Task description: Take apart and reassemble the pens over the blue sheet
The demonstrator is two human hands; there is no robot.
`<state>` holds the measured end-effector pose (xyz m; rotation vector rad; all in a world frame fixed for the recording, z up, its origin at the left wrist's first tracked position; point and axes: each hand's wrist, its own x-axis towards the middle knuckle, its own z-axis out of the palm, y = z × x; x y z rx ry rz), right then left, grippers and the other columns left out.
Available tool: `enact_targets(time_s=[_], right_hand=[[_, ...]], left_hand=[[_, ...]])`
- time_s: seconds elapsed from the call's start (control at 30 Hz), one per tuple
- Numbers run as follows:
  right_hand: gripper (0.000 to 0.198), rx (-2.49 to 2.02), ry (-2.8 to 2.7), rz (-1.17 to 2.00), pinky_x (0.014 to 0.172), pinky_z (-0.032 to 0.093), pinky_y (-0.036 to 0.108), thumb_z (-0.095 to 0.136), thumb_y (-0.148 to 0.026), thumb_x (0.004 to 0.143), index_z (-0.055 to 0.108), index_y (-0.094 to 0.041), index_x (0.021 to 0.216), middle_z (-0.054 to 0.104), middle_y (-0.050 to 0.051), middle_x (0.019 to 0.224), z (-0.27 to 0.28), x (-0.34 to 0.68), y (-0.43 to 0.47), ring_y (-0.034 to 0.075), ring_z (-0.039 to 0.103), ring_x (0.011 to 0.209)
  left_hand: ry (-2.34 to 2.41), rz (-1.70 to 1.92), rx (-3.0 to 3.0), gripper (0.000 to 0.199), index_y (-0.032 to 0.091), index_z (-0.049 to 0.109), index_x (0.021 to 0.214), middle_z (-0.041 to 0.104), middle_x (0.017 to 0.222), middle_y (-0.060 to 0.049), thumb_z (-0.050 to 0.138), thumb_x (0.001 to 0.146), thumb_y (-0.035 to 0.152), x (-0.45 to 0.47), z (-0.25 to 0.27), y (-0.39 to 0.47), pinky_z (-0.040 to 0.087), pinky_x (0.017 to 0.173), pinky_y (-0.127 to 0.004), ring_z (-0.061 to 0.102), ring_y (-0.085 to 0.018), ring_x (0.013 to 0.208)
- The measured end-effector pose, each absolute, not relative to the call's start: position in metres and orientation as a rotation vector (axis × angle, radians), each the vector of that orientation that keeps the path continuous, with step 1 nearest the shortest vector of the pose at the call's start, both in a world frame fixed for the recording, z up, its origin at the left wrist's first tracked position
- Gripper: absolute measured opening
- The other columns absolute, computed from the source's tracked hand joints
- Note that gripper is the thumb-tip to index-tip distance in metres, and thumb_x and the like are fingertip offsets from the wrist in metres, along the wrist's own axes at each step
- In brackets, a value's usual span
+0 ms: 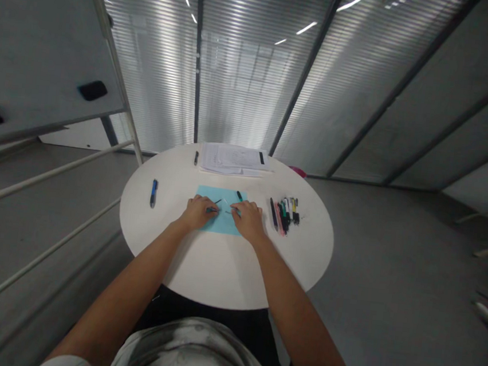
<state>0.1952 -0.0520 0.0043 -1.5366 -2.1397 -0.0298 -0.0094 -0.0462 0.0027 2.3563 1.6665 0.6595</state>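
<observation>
A light-blue sheet (227, 227) lies on the round white table, with both my hands over it. At its left side, my left hand (198, 212) is pinched closed on a thin dark pen part (212, 209). My right hand (247, 218) is closed over the right side, fingertips together near a small thin piece (228, 212) that is too small to name. Between the hands lies a slim, pale, clear-looking piece (225, 202). A short dark-green pen part (239, 196) rests on the sheet just beyond my right fingers.
Several pens and markers (284, 214) lie in a group on the right of the table (217, 278). A blue pen (154, 193) is at the left, a dark pen (196, 158) near stacked papers (233, 159) at the back. A whiteboard frame (116, 73) stands left.
</observation>
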Motion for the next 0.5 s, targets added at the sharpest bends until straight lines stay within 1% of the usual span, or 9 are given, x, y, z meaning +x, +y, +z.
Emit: enact_targets(time_s=[0.07, 0.17, 0.3, 0.4, 0.5], right_hand=[[0.023, -1.526, -2.036, 0.032, 0.084, 0.036, 0.033, 0.051, -0.024, 0.087, 0.067, -0.025, 0.103, 0.065, 0.005, 0.098, 0.002, 0.2, -0.046, 0.02, 0.053, 0.093], [0.022, -1.517, -1.915, 0.106, 0.084, 0.039, 0.03, 0.048, -0.02, 0.086, 0.067, -0.02, 0.096, 0.065, 0.006, 0.095, -0.001, 0.21, -0.037, 0.018, 0.056, 0.087], [0.021, -1.544, -1.792, 0.136, 0.083, 0.041, 0.028, 0.046, -0.019, 0.084, 0.066, -0.018, 0.09, 0.066, 0.006, 0.091, -0.001, 0.221, -0.031, 0.018, 0.058, 0.087], [0.022, -1.624, -1.72, 0.159, 0.082, 0.042, 0.028, 0.045, -0.019, 0.083, 0.066, -0.018, 0.089, 0.067, 0.007, 0.091, 0.001, 0.226, -0.03, 0.018, 0.059, 0.088], [0.023, -1.757, -1.7, 0.194, 0.08, 0.042, 0.028, 0.046, -0.019, 0.082, 0.067, -0.018, 0.091, 0.068, 0.008, 0.092, 0.001, 0.228, -0.03, 0.019, 0.061, 0.089]], left_hand=[[1.66, 0.696, 2.335, 0.026, 0.03, 0.072, 0.1, 0.068, 0.107, -0.005, 0.06, 0.08, 0.04, -0.011, 0.005, -0.047, 0.041, 0.093, -0.042, 0.055, -0.027, 0.105], [1.668, 0.785, 2.27, 0.028, 0.028, 0.072, 0.1, 0.068, 0.108, -0.005, 0.055, 0.083, 0.043, -0.015, 0.007, -0.047, 0.042, 0.092, -0.039, 0.057, -0.025, 0.103], [1.789, 0.812, 2.173, 0.034, 0.025, 0.071, 0.1, 0.068, 0.104, -0.006, 0.045, 0.088, 0.043, -0.028, 0.009, -0.044, 0.043, 0.09, -0.036, 0.058, -0.022, 0.098], [1.957, 0.755, 2.134, 0.037, 0.026, 0.07, 0.103, 0.067, 0.104, -0.008, 0.041, 0.088, 0.043, -0.041, 0.01, -0.04, 0.043, 0.087, -0.04, 0.057, -0.026, 0.099], [2.113, 0.625, 2.046, 0.034, 0.026, 0.069, 0.105, 0.065, 0.106, -0.011, 0.046, 0.084, 0.036, -0.049, 0.008, -0.037, 0.042, 0.085, -0.044, 0.056, -0.031, 0.101]])
